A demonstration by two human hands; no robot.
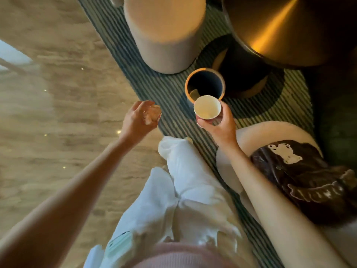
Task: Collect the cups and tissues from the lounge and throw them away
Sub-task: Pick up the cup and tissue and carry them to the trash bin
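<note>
I am at the throwing-away step. My right hand (218, 122) curls round a paper cup (207, 107), held just over the near rim of the bin (204, 85). My left hand (138, 120) is closed on what looks like a crumpled tissue (152, 114), off to the bin's side. Next I should let the cup fall in, then bring the tissue across. No readable writing anywhere.

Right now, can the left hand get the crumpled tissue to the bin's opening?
Probably yes. The left hand grips the tissue just left of the bin, whose mouth is open. The right hand's cup overlaps only the near rim.
</note>
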